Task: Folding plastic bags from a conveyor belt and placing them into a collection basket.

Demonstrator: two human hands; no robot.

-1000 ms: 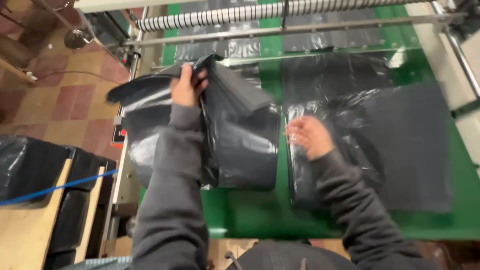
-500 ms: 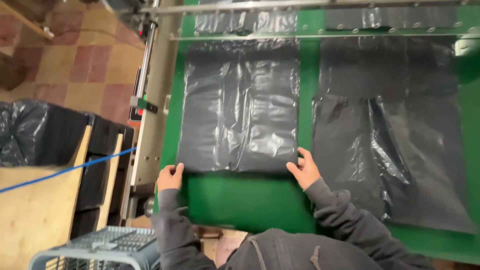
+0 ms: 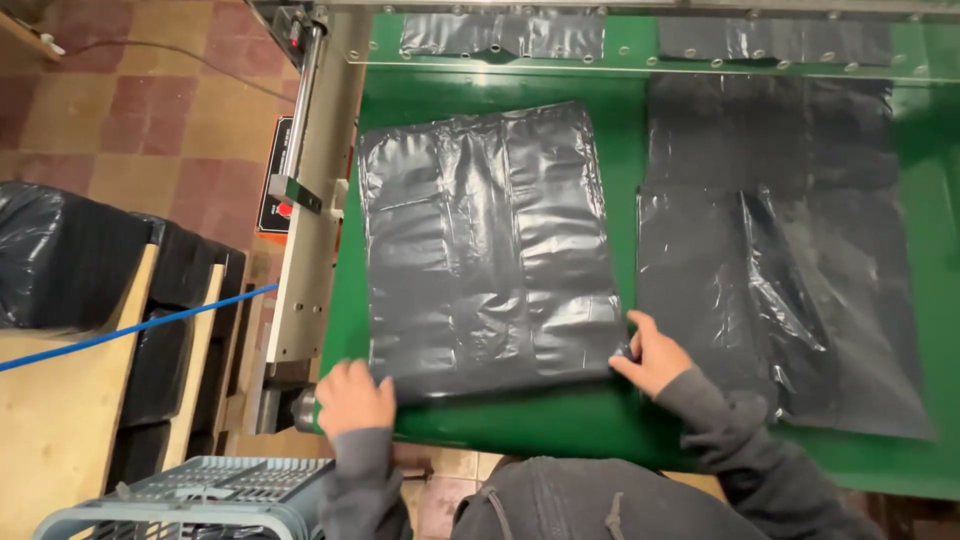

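2 hands [image 3: 355, 398], perhaps 2 bag stacks [image 3: 490, 250]

The tabletop [image 3: 520, 420] is bright green; the flat plastic bag [image 3: 490, 250] on it is glossy black-grey, with pale sheen along its creases; the second stack of bags [image 3: 790, 270] beside it is the same dark grey-black; the machine rail [image 3: 310, 250] is dull silver with a small red spot; the floor [image 3: 150, 110] is a checker of red-brown and tan tiles; the cord [image 3: 130, 328] is blue; the crate [image 3: 200, 495] is pale grey-blue; the board [image 3: 60, 420] is light wood; both sleeves [image 3: 740, 450] are dark grey.
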